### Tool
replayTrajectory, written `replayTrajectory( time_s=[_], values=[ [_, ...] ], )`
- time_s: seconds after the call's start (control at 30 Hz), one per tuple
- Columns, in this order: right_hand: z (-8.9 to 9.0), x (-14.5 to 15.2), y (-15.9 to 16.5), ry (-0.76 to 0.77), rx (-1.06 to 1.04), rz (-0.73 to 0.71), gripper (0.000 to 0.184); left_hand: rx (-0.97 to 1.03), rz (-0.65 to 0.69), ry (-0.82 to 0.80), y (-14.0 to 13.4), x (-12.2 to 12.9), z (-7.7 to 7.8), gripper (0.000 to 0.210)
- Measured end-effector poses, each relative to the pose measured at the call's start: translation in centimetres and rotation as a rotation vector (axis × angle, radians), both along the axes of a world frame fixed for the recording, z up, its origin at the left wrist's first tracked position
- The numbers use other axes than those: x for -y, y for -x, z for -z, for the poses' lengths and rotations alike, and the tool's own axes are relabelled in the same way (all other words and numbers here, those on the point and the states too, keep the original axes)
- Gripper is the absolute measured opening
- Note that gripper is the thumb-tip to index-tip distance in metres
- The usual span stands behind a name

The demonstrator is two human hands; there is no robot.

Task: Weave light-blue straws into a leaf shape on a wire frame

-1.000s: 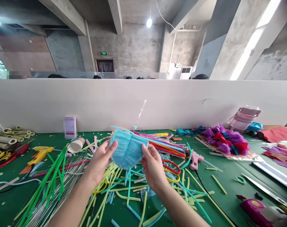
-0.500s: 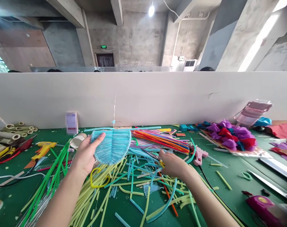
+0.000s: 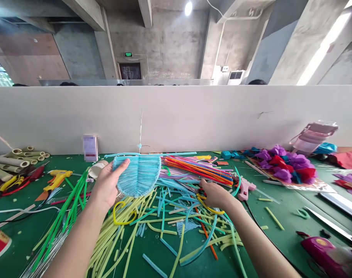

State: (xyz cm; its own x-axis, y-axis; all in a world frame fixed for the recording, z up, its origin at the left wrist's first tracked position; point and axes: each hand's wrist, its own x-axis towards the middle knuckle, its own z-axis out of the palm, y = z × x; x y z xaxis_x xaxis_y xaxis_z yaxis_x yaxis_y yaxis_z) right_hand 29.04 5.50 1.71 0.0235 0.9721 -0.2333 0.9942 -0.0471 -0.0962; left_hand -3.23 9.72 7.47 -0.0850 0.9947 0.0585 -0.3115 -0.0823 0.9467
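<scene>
"Two hands working here. What's the left one doing?"

"My left hand (image 3: 103,189) is pinching the blue panel (image 3: 139,177) by its left side, thumb lying across the front, fingers going behind. I'm holding it up over the back of the green table (image 3: 288,224), its ribbed face turning toward me."

"And how far along is it looking?"

"Nicely along, I'm judging. Fine strips are packing the face closely, meeting along a central line, and the rounded lower edge is looking even."

"So what's wanting?"

"Up at the flat top, a long blue strip (image 3: 177,154) is running well past both sides, uncut. I'm calling that part unfinished, though I'm not managing to tell whether it's joined on."

"Now the right!"

"My right hand (image 3: 218,194) is resting low among the cuttings, fingers bending over the scissors (image 3: 212,210). I can't tell whether they're gripping or only touching. Beyond them, the orange bundle (image 3: 201,170) of stems is lying unused, and the pink glue gun (image 3: 245,188) is sitting just beside, with neither hand touching it."
</scene>
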Motion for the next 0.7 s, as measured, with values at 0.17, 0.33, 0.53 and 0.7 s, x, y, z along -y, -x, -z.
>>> replayTrajectory(
  time_s=[0.17,0.33,0.53,0.7],
  values=[
    [-1.5,-0.2,-0.8,-0.093,-0.116,-0.052,0.042,0.038,-0.047,0.011,0.1,-0.2,0.1,0.035],
    [-4.9,1.0,-0.8,-0.343,-0.227,0.028,0.027,0.089,-0.07,0.015,0.4,-0.5,0.2,0.033],
    [-6.2,1.8,1.0,-0.448,-0.412,-0.015,0.036,0.119,-0.142,-0.017,0.7,-0.9,0.4,0.028],
    [-5.8,1.9,2.3,-0.482,-0.552,-0.057,0.042,0.13,-0.183,-0.021,0.8,-0.9,0.1,0.024]
  ],
)
